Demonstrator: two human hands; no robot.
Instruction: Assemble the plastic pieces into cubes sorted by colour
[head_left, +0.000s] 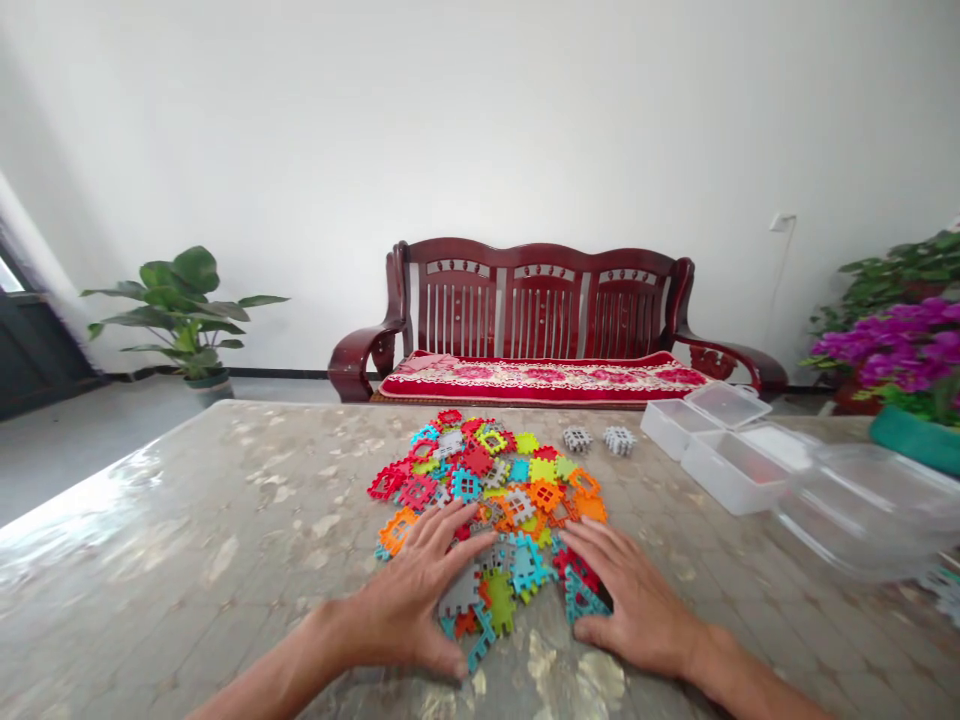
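Left hand (405,598) and right hand (641,602) are cupped around the near end of a heap of plastic pieces (478,460), which sits on the worktop (247,560) between and beyond them. Looks like the corralling step to me; I'd guess the next move calls for drawing the fingers inward. They're spread wide, palms angled in, nothing gripped that I can see.

A dark red bench (544,288) with a slatted back stands before the white wall (480,130); a patterned red mat (540,375) covers its seat. A potted plant (176,298) stands on the floor (82,425) at left. Purple flowers (900,345) appear at right; the wall bears a socket (780,221).
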